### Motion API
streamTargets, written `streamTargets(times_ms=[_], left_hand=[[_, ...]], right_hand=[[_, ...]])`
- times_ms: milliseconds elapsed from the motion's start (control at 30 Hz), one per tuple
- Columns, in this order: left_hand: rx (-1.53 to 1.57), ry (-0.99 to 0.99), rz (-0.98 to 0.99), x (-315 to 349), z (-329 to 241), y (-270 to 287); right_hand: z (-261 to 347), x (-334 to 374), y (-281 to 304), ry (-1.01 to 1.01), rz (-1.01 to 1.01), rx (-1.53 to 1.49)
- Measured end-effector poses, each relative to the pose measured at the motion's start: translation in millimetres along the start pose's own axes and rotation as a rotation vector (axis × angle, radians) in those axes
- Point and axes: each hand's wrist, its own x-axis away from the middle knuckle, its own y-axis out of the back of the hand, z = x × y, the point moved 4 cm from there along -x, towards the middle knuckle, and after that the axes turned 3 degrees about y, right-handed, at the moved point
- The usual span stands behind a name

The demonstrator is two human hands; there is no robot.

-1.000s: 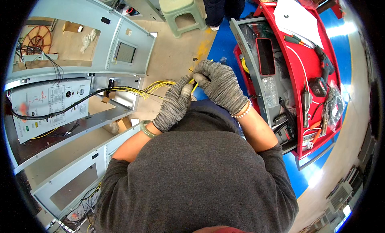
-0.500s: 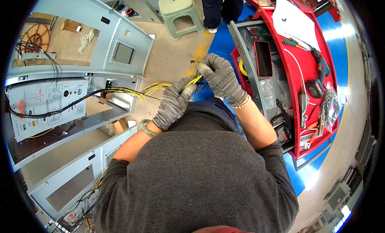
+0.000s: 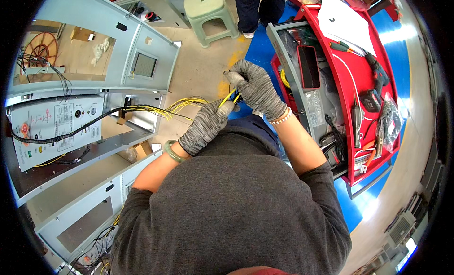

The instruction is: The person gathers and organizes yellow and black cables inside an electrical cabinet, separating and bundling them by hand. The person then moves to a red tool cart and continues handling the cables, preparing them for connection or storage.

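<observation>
My left hand (image 3: 205,127), in a grey knit glove, is closed around a bundle of thin yellow wires (image 3: 187,102). A short length of yellow wire (image 3: 227,98) sticks up out of its fingers toward my right hand (image 3: 259,89), gloved alike. The fingers of that hand are bent in a pinch at the wires' ends; the exact tips are hidden by the glove. Leftward, the yellow wires join a black-wrapped cable harness (image 3: 64,136), which crosses in front of a light grey control panel (image 3: 56,114) in a metal cabinet.
On my right stands a red tool cart (image 3: 343,81) with an open drawer (image 3: 292,71) holding a phone (image 3: 308,66). A cordless drill (image 3: 377,83) lies on top. A green stool (image 3: 208,14) and another person's legs (image 3: 249,10) are ahead. Grey cabinet frames (image 3: 106,90) fill the left.
My right hand has moved slightly left, its fingertips a little lower and nearer the wires. More of the yellow wire shows between the two hands. My left hand keeps its hold.
</observation>
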Motion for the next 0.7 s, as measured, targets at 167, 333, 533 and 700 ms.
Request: streamTargets(times_ms=[167, 333, 533, 700], left_hand=[[-0.342, -0.261, -0.068, -4.3, 11.5, 6.8], [-0.154, -0.116, -0.066, -2.8, -3.7, 6.6], [0.056, -0.083, -0.109, 0.0, -5.5, 4.0], [0.208, -0.012, 0.014, -0.5, 14.8, 3.8]], right_hand=[[-2.7, 5.2, 3.1, 0.024, -0.02, -0.071], [7.5, 14.6, 6.9, 0.115, -0.061, 0.09], [40.0, 19.1, -6.1, 0.432, 0.01, 0.342], [50.3, 28.1, -12.7, 0.515, 0.048, 0.478]])
